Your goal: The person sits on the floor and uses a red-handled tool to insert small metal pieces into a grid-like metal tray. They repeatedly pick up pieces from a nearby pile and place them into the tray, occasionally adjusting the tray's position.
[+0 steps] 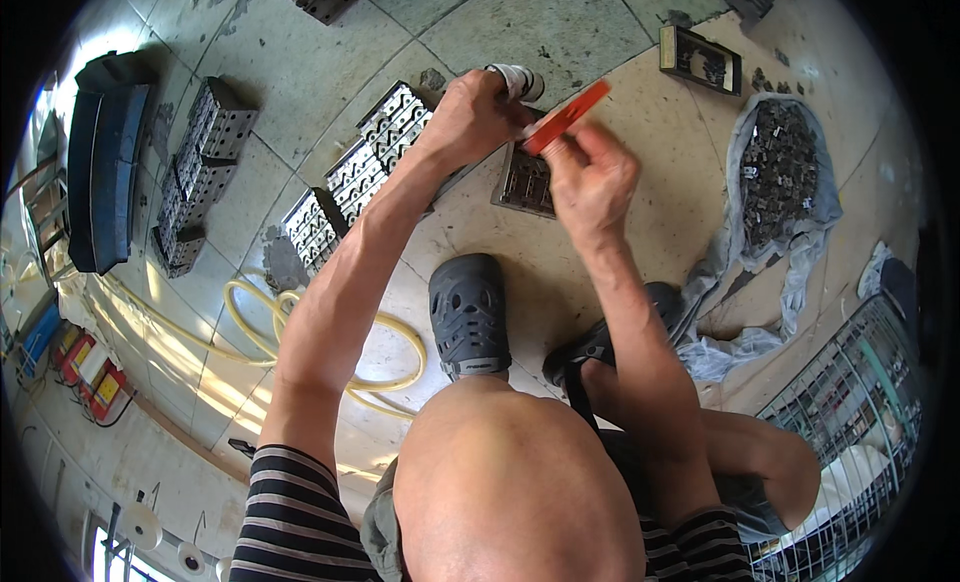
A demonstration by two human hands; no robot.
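My left hand (472,120) is closed, its fingers curled beside a whitish and silver cylinder-shaped thing (518,80) that it seems to grip. Close by on the right, my right hand (598,177) pinches a flat red strip-like piece (568,117), tilted up to the right. The lower end of the red piece meets the left fingertips; what lies between them is too small to tell. Below both hands, a dark metal block with slots (525,180) rests on the floor. Rows of silver slotted metal blocks (372,150) stand left of it, partly hidden by my left forearm.
A grey plastic bag (735,197) holds many small metal pieces (785,167) at right. A small dark open box (700,60) lies beyond it. Yellow hose (400,382) coils at left, near more metal blocks (205,167) and a long dark trough (103,167). A wire crate (850,422) stands lower right.
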